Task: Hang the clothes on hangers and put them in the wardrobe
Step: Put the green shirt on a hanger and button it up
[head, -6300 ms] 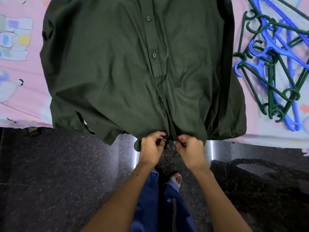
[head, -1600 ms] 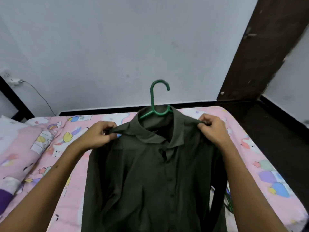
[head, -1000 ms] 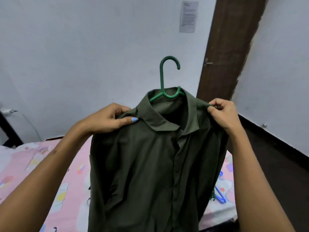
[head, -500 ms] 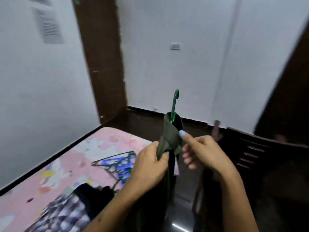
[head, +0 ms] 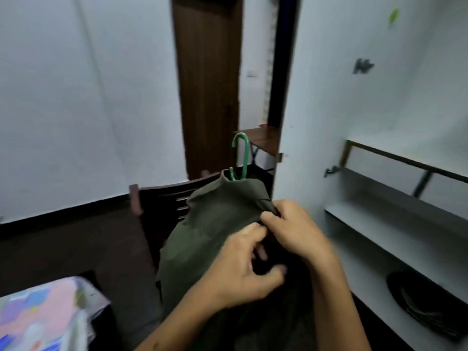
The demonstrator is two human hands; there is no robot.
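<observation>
Both hands grip shirt (head: pixel 215 224) front: left hand (head: pixel 243 269), right hand (head: pixel 293 229). Green hanger (head: pixel 240 155) hook upright. Advice: keep collar seated, carry level toward wardrobe (head: pixel 379 198) rail.

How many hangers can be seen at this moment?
1. A green hanger sits inside the dark green shirt; only its hook rises above the collar. Both hands grip the shirt. Others may lie out of view.
</observation>
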